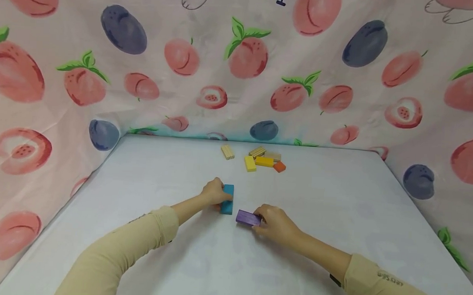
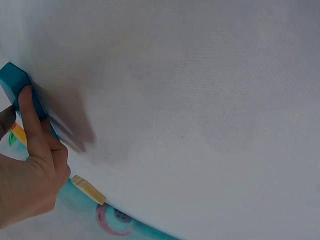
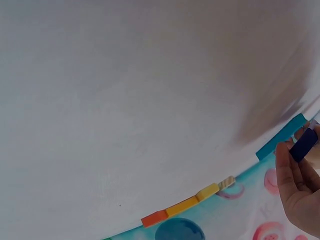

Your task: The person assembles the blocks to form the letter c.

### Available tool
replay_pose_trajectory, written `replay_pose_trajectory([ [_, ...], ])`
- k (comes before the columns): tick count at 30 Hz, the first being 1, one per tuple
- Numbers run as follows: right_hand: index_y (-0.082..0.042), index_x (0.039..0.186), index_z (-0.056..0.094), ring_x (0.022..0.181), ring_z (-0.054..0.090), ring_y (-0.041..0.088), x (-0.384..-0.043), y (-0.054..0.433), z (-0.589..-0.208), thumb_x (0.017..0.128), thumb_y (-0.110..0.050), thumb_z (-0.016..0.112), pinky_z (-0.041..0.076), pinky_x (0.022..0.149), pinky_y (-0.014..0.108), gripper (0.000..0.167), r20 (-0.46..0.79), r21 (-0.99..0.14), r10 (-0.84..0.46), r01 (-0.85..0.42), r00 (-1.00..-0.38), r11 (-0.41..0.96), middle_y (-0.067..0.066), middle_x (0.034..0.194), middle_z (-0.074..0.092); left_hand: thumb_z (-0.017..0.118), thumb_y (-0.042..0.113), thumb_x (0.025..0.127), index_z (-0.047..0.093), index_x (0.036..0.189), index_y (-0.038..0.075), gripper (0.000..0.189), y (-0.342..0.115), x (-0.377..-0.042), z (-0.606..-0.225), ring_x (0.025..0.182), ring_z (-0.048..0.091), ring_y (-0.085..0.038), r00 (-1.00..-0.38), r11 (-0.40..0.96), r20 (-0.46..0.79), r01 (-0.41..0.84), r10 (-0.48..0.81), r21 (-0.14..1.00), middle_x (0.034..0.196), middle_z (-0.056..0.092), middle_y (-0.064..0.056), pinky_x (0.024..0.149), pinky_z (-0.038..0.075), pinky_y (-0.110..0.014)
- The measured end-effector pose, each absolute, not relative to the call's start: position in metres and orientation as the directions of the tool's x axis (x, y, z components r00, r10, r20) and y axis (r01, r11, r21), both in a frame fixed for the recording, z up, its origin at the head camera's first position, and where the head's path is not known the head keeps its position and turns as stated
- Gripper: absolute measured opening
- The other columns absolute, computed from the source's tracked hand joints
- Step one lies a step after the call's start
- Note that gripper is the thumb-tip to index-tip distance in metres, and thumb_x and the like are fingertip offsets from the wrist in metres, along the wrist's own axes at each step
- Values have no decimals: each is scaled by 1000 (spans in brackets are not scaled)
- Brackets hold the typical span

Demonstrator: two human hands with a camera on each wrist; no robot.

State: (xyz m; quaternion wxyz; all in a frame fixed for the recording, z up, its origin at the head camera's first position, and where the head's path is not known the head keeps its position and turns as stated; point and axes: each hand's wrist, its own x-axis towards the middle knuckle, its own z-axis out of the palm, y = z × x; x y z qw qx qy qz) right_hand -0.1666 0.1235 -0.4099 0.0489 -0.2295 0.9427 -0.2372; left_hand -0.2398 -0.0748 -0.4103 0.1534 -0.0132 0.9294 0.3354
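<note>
The left hand (image 1: 213, 192) pinches the blue block (image 1: 227, 208) and the right hand (image 1: 277, 224) pinches the purple block (image 1: 246, 217), apart at its four o'clock, so both grips should be gentle and steady, without tilting either block.

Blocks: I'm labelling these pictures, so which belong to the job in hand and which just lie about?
In use:
blue block, in left hand
purple block, in right hand

Apparently just lying about:
yellow block
amber block
orange block
pale wooden blocks
</note>
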Motion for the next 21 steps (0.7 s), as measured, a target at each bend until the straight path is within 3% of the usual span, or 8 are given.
replay_pose_trajectory([
  [4,0,99,68,72,53,10,-164,122,-411,75,-10,77,50,65,22,27,20,-457,-460,-418,-888,786,3,85,65,72,20,82,48,119,-9,53,-75,-241,-411,55,57,-14,-945,759,-317,-148,80,634,107,60,-23,46,52,-20],
  [11,2,97,67,72,54,10,-161,122,-413,76,-9,76,50,64,21,26,47,-437,-511,-478,-858,762,5,84,65,71,18,83,47,121,-8,53,-79,-242,-412,56,55,-13,-939,758,-330,-146,96,636,108,60,-23,45,50,-18],
  [16,2,97,67,72,55,10,-161,123,-414,75,-9,77,51,64,21,26,60,-425,-522,-495,-851,758,5,85,66,72,22,82,45,127,-6,59,-82,-241,-413,49,51,-11,-953,789,-280,-80,120,609,100,63,-20,42,44,-16],
  [21,2,96,67,71,53,8,-159,123,-416,75,-10,78,49,62,19,26,63,-422,-530,-504,-846,754,4,84,66,73,27,82,48,128,0,59,-88,-238,-414,56,55,-14,-970,803,-190,6,149,596,92,66,-14,51,45,-21],
])
